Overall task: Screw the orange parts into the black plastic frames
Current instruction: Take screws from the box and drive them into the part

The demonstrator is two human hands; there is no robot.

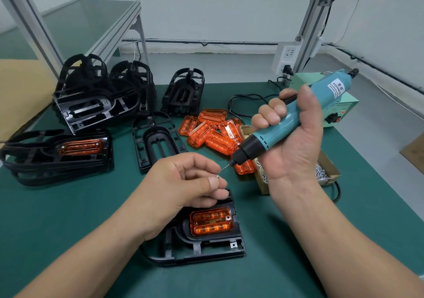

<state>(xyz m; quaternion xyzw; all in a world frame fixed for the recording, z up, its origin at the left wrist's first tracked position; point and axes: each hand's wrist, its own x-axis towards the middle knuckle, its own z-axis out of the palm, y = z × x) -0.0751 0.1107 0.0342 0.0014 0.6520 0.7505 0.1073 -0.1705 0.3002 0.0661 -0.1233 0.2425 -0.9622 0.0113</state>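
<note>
At the near middle of the green desk lies a black plastic frame with an orange part seated in its pocket. Above the frame's far edge, the left hand has its grip narrowed to a pinch, thumb and forefinger holding a small screw. The right hand has its grip wrapped fully round a teal electric screwdriver. The driver is tilted so its bit points down and left, with the tip just beside the pinched screw. Loose orange parts lie heaped beyond the driver, beside a cardboard box of screws. At the left sits a stack of frames, the top one with an orange part fitted. More empty frames stand farther off.
</note>
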